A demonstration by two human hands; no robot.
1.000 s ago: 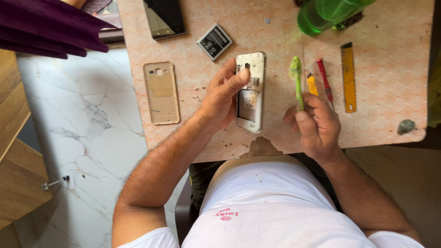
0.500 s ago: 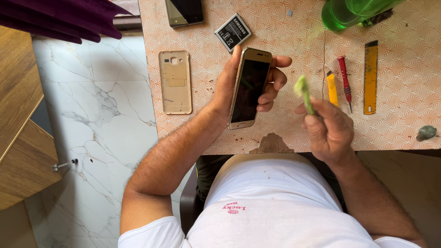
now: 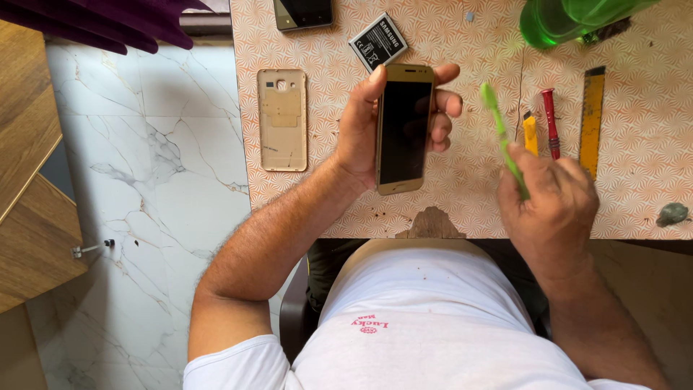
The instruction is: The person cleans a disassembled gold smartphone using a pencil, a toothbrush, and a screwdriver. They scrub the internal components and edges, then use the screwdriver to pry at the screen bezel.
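- Bare patterned counter [image 3: 469,195] lies between the left hand [image 3: 364,133], which grips a gold smartphone [image 3: 403,128], and the right hand [image 3: 548,195], which grips a green plastic brush [image 3: 502,137]; a hand could pass there.
- Left of the phone, a gold plastic back cover [image 3: 282,119] lies flat, with an open strip between cover and hand.
- Toward the far edge, a grey rectangular battery [image 3: 377,42] and a second dark phone [image 3: 303,13] block the way.
- Right of the brush, a small yellow tool [image 3: 530,133], a red screwdriver [image 3: 551,119] and a yellow metal ruler [image 3: 592,119] lie side by side, close together.
- A green translucent bottle [image 3: 570,18] stands at the far right corner.
- A small grey lump [image 3: 673,214] sits near the right edge, with bare counter around it.
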